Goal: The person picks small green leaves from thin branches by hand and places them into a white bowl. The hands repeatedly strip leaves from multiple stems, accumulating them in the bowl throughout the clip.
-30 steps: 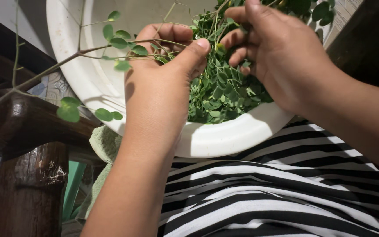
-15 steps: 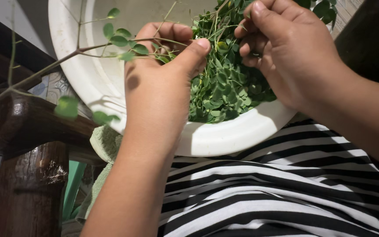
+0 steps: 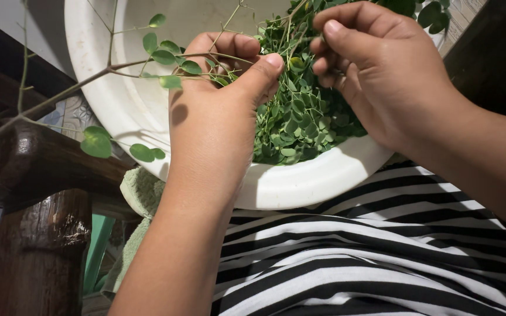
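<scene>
Our left hand [image 3: 215, 126] is closed on a thin leafy branch [image 3: 77, 88], thumb pressed against curled fingers, with the stem pinched near its leafy end. The branch's long axis runs from the grip out to the left and slightly toward us, ending past the left frame edge; its thicker bare end points lower-left and its fine twig end points right, into the bowl. Small oval leaflets [image 3: 96, 143] hang off side twigs above and below the main stem, outside the bowl rim.

Our right hand [image 3: 382, 70] is over the far-right part of the bowl, fingers curled narrow with thumb and forefinger tips close together at the twig tips. We cannot tell whether it actually grips a twig or only touches the leaves.

The white round bowl [image 3: 300, 181] rests against our lap, tilted toward us, with its near rim touching the striped black-and-white shirt [image 3: 382, 251]. A pile of loose green leaflets [image 3: 300, 123] lies in the bowl's near-right part, between the two hands and partly under both. The bowl's left inner wall is bare white.

Left of the bowl there is a dark wooden armrest [image 3: 42, 169] on a thick post, under the outer part of the branch. A pale green towel [image 3: 139, 190] is tucked between the armrest and the bowl's rim, just beside our left forearm.
</scene>
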